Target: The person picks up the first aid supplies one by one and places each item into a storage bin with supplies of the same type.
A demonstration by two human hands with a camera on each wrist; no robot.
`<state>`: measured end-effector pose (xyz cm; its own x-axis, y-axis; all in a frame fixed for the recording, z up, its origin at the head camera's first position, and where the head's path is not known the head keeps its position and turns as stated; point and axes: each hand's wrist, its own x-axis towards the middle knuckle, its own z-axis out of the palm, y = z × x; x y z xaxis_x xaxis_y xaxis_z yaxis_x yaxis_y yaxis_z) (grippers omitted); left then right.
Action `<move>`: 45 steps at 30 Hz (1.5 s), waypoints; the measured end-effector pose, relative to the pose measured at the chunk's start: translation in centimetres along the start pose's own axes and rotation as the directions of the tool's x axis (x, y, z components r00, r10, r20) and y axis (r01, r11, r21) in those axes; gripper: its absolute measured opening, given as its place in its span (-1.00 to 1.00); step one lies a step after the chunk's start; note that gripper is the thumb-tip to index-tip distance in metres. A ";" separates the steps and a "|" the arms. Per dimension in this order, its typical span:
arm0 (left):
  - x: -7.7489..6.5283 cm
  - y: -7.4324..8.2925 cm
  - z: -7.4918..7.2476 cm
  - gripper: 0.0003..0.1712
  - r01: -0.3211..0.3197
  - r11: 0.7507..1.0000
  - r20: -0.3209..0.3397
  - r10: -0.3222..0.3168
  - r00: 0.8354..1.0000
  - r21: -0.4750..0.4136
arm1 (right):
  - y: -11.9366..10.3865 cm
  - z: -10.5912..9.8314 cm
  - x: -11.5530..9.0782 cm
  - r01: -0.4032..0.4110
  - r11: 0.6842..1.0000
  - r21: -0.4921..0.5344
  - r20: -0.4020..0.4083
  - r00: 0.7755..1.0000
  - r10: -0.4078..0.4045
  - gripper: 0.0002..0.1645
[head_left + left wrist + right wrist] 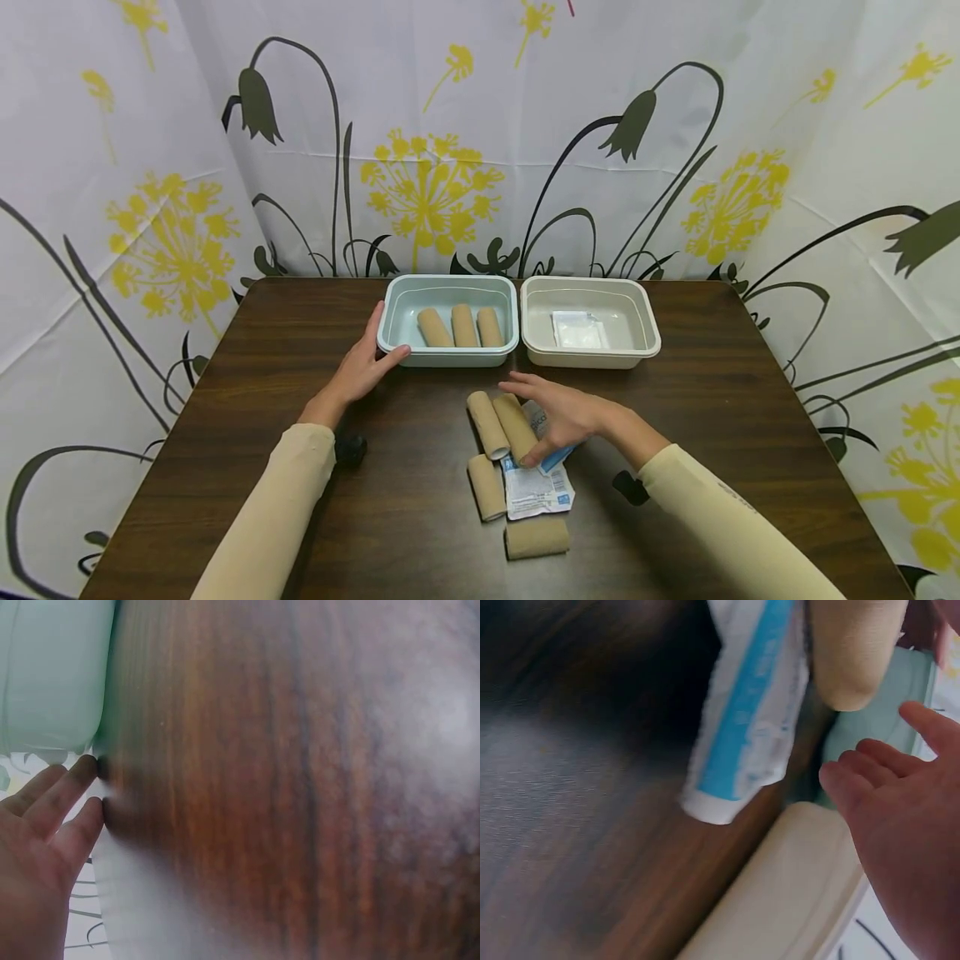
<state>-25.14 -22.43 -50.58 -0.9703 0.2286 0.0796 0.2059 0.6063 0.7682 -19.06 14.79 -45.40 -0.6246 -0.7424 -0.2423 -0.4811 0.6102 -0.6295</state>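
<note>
My left hand (360, 367) rests at the left end of a pale blue bin (450, 361), thumb over the front rim and fingers along its side. Inside that bin lie three cardboard tubes (465, 327). With fingers spread, my right hand (566, 408) hovers over a pile on the table, close above a cardboard tube (512, 417) and nothing in its grasp. Other tubes lie nearby, one (487, 425) to the left, another (487, 487) nearer me and one (537, 538) sideways in front. White-and-blue packets (534, 493) are partly hidden beneath the right hand.
Right of the blue bin stands a cream bin (592, 358) holding a white packet (577, 330). Both bins sit at the back of the dark wooden table (405, 500). Behind it hangs a flower-patterned curtain (450, 108). Small black devices (630, 488) show under both wrists.
</note>
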 end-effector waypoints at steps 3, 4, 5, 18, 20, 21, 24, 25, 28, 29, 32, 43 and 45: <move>0.1 0.0 0.0 0.09 0.005 1.000 0.003 -0.005 1.000 0.005 | 0.7 0.4 -0.1 0.018 0.999 0.032 0.005 1.000 -0.018 0.37; 0.1 -0.1 0.0 0.09 0.008 1.000 0.005 -0.008 1.000 0.008 | 0.9 0.5 -0.1 0.021 0.999 0.037 0.008 1.000 -0.022 0.38; 0.1 -0.1 0.0 0.09 0.010 1.000 0.007 -0.010 1.000 0.011 | 1.1 0.7 -0.1 0.024 0.999 0.041 0.013 1.000 -0.024 0.38; 0.0 0.2 0.0 0.08 0.005 1.000 0.000 -0.005 1.000 0.000 | 1.8 1.1 0.1 0.049 0.998 0.034 0.008 0.999 -0.050 0.30; 0.0 0.2 0.0 0.09 0.005 1.000 0.002 -0.005 1.000 -0.002 | 1.8 1.2 0.1 0.052 0.998 0.030 0.001 0.999 -0.052 0.29; 0.0 0.2 0.0 0.09 0.005 1.000 0.002 -0.005 1.000 -0.002 | 1.8 1.2 0.1 0.052 0.998 0.023 -0.004 0.999 -0.052 0.28; 0.0 0.2 0.0 0.09 0.010 1.000 0.001 -0.010 1.000 0.001 | 1.9 1.2 0.1 0.053 0.999 0.013 -0.019 0.998 -0.053 0.27; 0.0 0.2 0.0 0.09 0.012 1.000 0.002 -0.012 1.000 0.002 | 1.9 1.2 0.1 0.054 0.998 0.011 -0.023 0.998 -0.054 0.26; 0.0 0.2 0.0 0.09 0.016 1.000 0.003 -0.016 1.000 0.003 | 1.8 1.2 0.0 0.065 0.998 0.014 -0.031 0.997 -0.065 0.22; 0.0 0.2 0.0 0.09 0.017 1.000 0.003 -0.017 1.000 0.002 | 1.8 1.1 0.0 0.069 0.997 0.016 -0.032 0.997 -0.068 0.20; 0.0 0.2 0.0 0.08 0.013 1.000 0.002 -0.013 1.000 -0.002 | 1.8 1.1 -0.1 0.083 0.996 0.019 -0.040 0.996 -0.082 0.15; 0.0 0.1 0.0 0.08 0.010 1.000 0.003 -0.010 1.000 0.003 | 2.3 0.6 -1.5 0.110 0.994 -0.002 -0.087 0.990 -0.110 0.08; 0.0 0.0 0.0 0.08 0.008 1.000 0.002 -0.008 1.000 0.001 | 2.4 0.4 -1.8 0.103 0.995 0.005 -0.090 0.991 -0.102 0.07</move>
<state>-25.17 -22.46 -50.57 -0.9715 0.2256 0.0725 0.1986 0.6087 0.7682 -18.80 17.48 -46.74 -0.6248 -0.7731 -0.1093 -0.5402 0.5291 -0.6545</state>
